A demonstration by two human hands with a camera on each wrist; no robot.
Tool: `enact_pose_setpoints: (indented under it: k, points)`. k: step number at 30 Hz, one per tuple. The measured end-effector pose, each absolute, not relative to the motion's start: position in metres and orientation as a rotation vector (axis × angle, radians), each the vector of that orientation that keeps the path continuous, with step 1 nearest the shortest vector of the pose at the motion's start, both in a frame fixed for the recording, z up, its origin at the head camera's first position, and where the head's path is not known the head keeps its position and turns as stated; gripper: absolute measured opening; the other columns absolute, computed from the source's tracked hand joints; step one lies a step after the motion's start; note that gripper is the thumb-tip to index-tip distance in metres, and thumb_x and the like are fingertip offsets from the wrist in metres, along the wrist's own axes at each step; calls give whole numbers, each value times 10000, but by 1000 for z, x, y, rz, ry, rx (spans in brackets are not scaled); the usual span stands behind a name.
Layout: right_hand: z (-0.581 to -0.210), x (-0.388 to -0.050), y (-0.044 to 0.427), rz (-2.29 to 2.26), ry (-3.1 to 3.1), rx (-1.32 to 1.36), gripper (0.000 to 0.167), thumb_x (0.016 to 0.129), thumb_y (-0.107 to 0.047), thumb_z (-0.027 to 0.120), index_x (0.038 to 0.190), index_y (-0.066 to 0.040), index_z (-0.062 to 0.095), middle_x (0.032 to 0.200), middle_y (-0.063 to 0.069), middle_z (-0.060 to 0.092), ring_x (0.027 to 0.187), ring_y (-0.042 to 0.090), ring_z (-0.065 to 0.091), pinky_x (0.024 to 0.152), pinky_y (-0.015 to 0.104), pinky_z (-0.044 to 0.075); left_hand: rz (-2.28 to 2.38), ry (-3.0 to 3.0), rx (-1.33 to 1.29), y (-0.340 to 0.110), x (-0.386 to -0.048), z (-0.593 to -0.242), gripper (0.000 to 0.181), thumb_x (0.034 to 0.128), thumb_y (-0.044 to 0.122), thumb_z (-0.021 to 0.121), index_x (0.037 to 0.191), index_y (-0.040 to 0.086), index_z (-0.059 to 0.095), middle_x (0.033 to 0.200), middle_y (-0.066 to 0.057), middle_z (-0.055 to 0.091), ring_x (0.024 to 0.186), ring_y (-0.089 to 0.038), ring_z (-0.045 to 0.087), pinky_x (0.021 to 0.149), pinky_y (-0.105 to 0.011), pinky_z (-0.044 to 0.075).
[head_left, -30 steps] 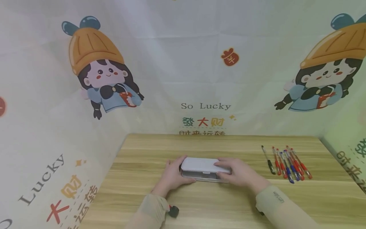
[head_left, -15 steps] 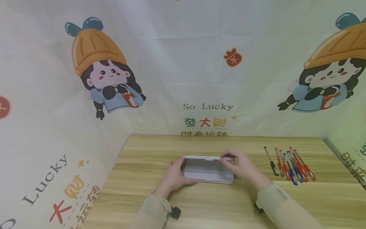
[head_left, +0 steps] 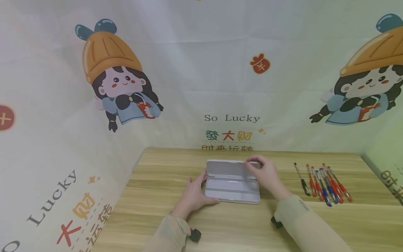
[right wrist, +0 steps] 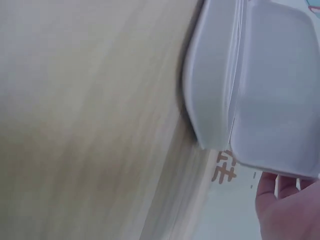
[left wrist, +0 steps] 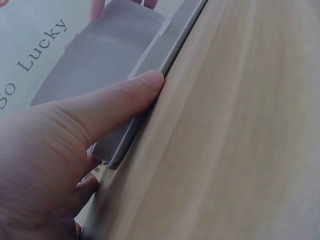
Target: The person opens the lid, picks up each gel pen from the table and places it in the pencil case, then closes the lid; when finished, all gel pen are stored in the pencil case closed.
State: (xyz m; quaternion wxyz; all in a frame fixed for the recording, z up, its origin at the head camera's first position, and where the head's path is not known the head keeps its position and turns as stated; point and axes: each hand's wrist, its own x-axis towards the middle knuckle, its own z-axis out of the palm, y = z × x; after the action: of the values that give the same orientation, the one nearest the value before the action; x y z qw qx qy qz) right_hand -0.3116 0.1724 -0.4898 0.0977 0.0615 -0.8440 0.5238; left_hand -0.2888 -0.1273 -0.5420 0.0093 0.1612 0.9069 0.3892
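A pale grey-white case [head_left: 231, 196] lies on the table with its lid [head_left: 225, 168] raised and tilted back; its tray shows divided compartments with nothing in them. My left hand [head_left: 192, 196] grips the case's left end, the thumb along the front edge, as the left wrist view also shows [left wrist: 75, 115]. At the lid's right end, my right hand [head_left: 266, 175] holds the edge between thumb and fingers; in the right wrist view its fingers [right wrist: 287, 187] are behind the lid [right wrist: 280, 90].
Several pens [head_left: 325, 185] with red, blue and black grips lie on the wooden table [head_left: 239, 231] to the right of the case. A printed cloth [head_left: 189, 70] hangs behind the table and along its sides.
The case's lid has swung up and back, uncovering the tray. My right hand has moved up and away with the lid, while my left hand has stayed at the left end.
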Motion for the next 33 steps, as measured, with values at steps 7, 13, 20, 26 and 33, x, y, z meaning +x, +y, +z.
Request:
enact_pose_setpoints:
  k: [7,13,20,26,33]
  points:
    - [-491,-329,166,1672,-2468,20,329,1022,-259,782,1242,-17,755,1494,219,692,1495,391,567,1317,584,412,1220,2844,490,-127,-289,-544,1386,645,428,1064,1738,70,290,1658,-98,579,1595,-433,467,1403,-711,27]
    - [-498,-343,161,1701,-2462,-130,381,1005,-295,787,1260,-14,753,1512,213,677,1484,403,556,1294,584,411,1210,2837,482,-127,-290,-543,1355,650,440,1065,1740,136,320,1653,-67,591,1586,-373,498,1415,-681,24]
    - [-506,-355,160,1791,-2476,-247,437,1008,-310,767,1328,-16,724,1635,219,566,1570,431,448,1350,630,311,1199,2844,490,-125,-290,-541,1307,640,414,1072,1719,185,373,1622,-58,628,1556,-370,537,1405,-710,51]
    - [-510,-359,158,1780,-2524,-318,450,1021,-324,738,1354,-21,711,1675,229,515,1608,458,395,1365,635,291,1204,2849,487,-124,-292,-545,1293,626,417,1075,1705,190,401,1636,-69,613,1560,-368,531,1401,-716,59]
    - [-506,-352,159,1622,-2567,-216,441,1064,-321,670,1382,-18,700,1647,251,547,1578,475,451,1349,647,332,1203,2850,485,-126,-292,-545,1294,643,412,1071,1707,132,390,1635,-104,609,1565,-377,524,1402,-715,63]
